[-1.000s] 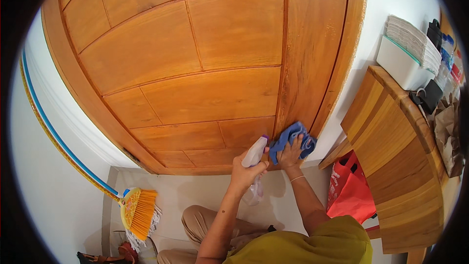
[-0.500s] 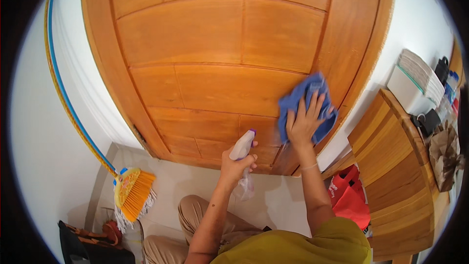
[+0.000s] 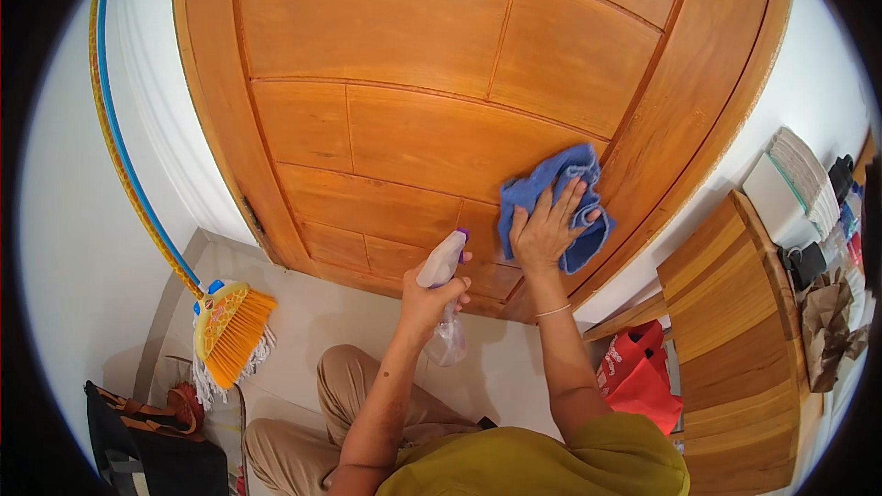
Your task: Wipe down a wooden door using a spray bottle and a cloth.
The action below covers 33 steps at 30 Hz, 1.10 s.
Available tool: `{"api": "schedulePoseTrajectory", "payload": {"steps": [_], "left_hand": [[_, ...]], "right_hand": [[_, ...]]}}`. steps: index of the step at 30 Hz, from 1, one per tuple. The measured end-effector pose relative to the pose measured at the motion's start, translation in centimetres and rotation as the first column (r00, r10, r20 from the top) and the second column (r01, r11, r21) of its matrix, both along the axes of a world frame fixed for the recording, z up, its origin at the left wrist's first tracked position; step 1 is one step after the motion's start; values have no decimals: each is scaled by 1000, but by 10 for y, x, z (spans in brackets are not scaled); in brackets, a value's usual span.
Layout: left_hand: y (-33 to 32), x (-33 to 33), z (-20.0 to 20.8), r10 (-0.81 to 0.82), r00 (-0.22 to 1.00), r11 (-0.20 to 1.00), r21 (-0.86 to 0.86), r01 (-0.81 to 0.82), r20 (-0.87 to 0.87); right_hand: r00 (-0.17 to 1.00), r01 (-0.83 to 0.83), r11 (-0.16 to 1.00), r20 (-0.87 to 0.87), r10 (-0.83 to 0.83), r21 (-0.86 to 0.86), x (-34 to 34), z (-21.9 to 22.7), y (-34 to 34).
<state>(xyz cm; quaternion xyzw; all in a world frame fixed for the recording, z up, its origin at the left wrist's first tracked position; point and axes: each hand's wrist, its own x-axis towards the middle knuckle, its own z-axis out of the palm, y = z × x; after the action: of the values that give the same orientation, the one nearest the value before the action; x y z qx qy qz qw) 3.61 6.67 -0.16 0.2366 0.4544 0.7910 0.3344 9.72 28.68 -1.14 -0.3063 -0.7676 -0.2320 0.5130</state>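
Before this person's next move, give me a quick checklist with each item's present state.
1. Left hand grips the bottle: ok, fingers wrapped below its spray head.
2. Right hand is on the cloth: ok, fingers spread over it.
3. Cloth lies against the door: ok, on its lower right part.
4. Broom is clear of both hands: ok, off to the left.
5. Red bag is clear of the right forearm: cannot tell, they nearly meet in this view.
6. Bottle has enough liquid: cannot tell, level unclear.
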Motion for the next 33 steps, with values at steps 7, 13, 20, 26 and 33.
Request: {"api": "schedulePoseTrajectory", "payload": {"steps": [7,13,20,26,33], "left_hand": [[-18,8,7,-24,999,1000,5,24,-40],[-34,4,16,17,999,999,36,-15,-36],[-19,-8,-1,11,1000,1000,26,-11,15],[2,-13,-14,4,998,999,44,-7,62],[-14,-15,-23,42,997,999,23,-43,67]], "right_hand": [[994,-68,982,68,81,-177,11,-80,-13],[1000,-19,978,1,20,-205,-2,-29,-24],[993,-32,999,-109,34,25,-26,93,-18],[990,-136,979,52,129,153,-29,13,-4],[956,-254,947,201,215,196,-13,-138,4]]}}
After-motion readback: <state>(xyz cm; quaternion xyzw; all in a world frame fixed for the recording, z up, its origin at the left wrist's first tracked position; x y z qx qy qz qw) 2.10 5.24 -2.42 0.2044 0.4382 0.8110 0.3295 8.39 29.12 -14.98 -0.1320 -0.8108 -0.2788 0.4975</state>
